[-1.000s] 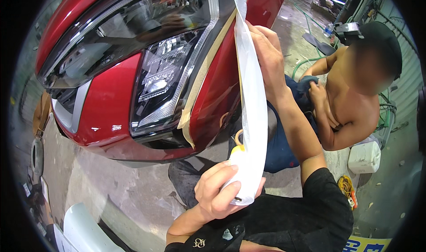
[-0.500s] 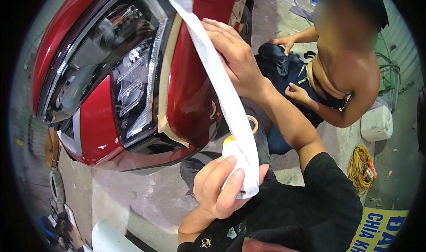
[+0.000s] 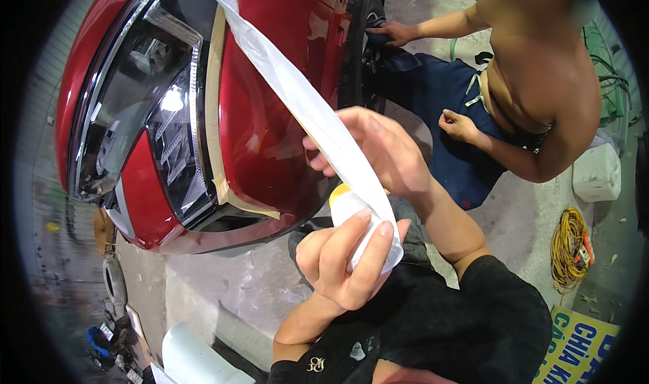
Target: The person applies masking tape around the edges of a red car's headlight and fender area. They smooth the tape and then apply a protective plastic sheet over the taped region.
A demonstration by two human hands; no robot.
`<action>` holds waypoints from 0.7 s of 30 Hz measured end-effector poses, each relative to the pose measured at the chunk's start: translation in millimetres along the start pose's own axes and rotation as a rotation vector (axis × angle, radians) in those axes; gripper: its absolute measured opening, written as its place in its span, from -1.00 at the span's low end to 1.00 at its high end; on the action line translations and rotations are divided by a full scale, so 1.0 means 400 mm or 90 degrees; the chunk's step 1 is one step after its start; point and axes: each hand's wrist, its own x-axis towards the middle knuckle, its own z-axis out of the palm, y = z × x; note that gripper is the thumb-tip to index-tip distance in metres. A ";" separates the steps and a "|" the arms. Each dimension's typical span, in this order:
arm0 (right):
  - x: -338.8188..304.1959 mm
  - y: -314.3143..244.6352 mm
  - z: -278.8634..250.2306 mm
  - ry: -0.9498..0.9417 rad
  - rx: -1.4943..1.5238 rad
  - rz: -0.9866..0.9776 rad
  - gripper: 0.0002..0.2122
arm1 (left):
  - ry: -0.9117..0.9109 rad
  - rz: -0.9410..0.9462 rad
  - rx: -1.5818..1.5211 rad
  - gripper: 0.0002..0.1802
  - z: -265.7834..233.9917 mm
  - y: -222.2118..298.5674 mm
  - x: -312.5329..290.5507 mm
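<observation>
My left hand [image 3: 341, 266] is closed around a roll of white masking film [image 3: 351, 225] with a yellow tape edge. From the roll a long white film strip [image 3: 291, 83] runs up to the red car's front fender [image 3: 270, 113]. My right hand [image 3: 389, 151] is beside and partly behind this strip, fingers loosely bent and apart, their tips showing past its left edge. Whether they touch the film I cannot tell. Tan masking tape [image 3: 214, 107] follows the edge of the headlight [image 3: 145, 107], with a loose-looking end [image 3: 253, 207] below.
A co-worker [image 3: 541, 100] sits to the right, one hand by the car's front wheel [image 3: 358, 53]. Beyond are a white jug [image 3: 596, 172], a coiled yellow cord [image 3: 570, 249] and a yellow sign [image 3: 578, 343]. A tyre [image 3: 115, 281] and a white panel [image 3: 196, 357] lie at lower left.
My right hand has come off the fender and moved down along the strip toward the roll. My left hand keeps its hold. The co-worker's far hand has reached toward the wheel.
</observation>
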 end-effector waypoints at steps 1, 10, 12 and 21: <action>-0.021 0.006 -0.007 -0.014 0.034 0.015 -0.37 | 0.002 -0.004 -0.002 -0.26 0.011 0.000 -0.001; -0.082 0.059 -0.019 -0.015 0.265 0.077 -0.51 | -0.023 0.038 0.014 -0.43 0.078 -0.018 0.003; -0.085 0.068 -0.030 -0.024 0.287 0.065 -0.52 | -0.039 0.035 0.009 -0.42 0.082 -0.018 0.006; -0.085 0.086 -0.036 -0.005 0.350 0.156 -0.57 | -0.154 0.035 -0.123 -0.25 0.004 -0.059 0.009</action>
